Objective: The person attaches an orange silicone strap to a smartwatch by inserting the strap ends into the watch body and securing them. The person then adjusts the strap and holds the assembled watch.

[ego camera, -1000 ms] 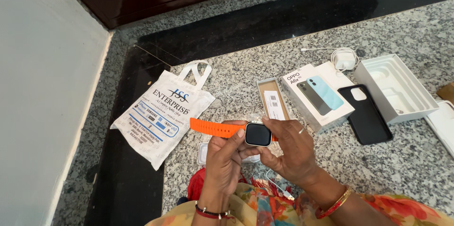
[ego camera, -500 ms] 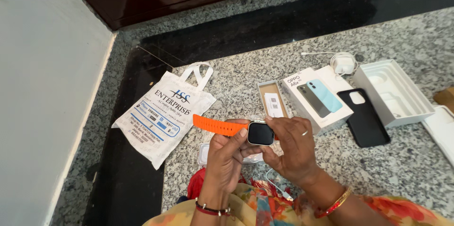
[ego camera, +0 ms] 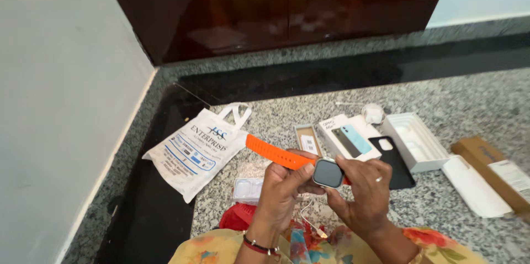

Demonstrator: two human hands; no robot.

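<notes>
here both hands are up over the granite floor [ego camera: 475, 98], closed on one smartwatch [ego camera: 328, 173]. the left hand [ego camera: 284, 186] pinches the orange strap [ego camera: 273, 154] just beside the watch body, thumb on top, and the strap runs up and to the left from the grip. the right hand [ego camera: 361, 189] clasps the dark square watch body from the right side, its face turned up toward the camera.

around them on the floor: a white carry bag [ego camera: 193, 151] with blue print lies to the left, a clear plastic tray [ego camera: 247, 188] just below the strap, a white cable [ego camera: 309, 221] under the hands. to the right sit a white phone box lid [ego camera: 342, 131], a black phone case [ego camera: 393, 159], an open white box [ego camera: 414, 141], a flat white sleeve [ego camera: 475, 186] and a brown carton [ego camera: 491, 170]. a dark wooden cabinet [ego camera: 265, 4] stands behind.
</notes>
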